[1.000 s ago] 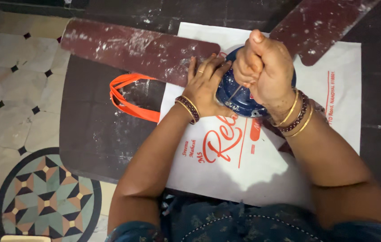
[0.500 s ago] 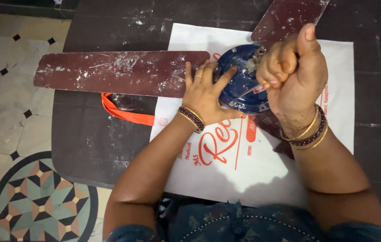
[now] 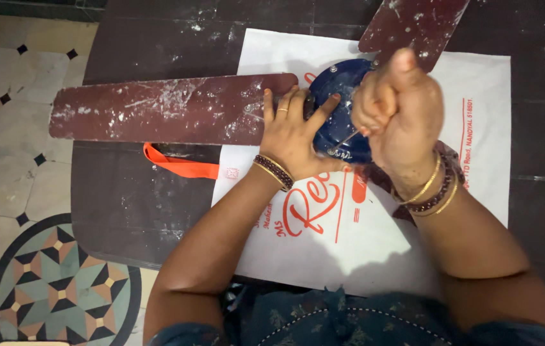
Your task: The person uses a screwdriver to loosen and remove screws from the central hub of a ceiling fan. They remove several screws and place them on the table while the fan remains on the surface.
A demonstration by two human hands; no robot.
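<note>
Right hand (image 3: 400, 118) clenched into a tight fist around a screwdriver, thumb up on top; only the thin metal shaft (image 3: 344, 141) visible, slanting down and left from the fist onto the near rim of the blue fan motor housing (image 3: 336, 96). Left hand (image 3: 292, 131) flat and spread, palm on the inner end of the long maroon fan blade (image 3: 170, 109), fingertips reaching onto the housing's left edge, ring on one finger, bangles at both wrists. Housing directly under and between the two hands, resting on a white cloth bag (image 3: 362, 237) with red print near the far edge of the dark table (image 3: 131, 198). Second blade (image 3: 410, 22) angling toward the far right corner. Orange bag handle (image 3: 176, 163) lying left of the bag, under the long blade.
</note>
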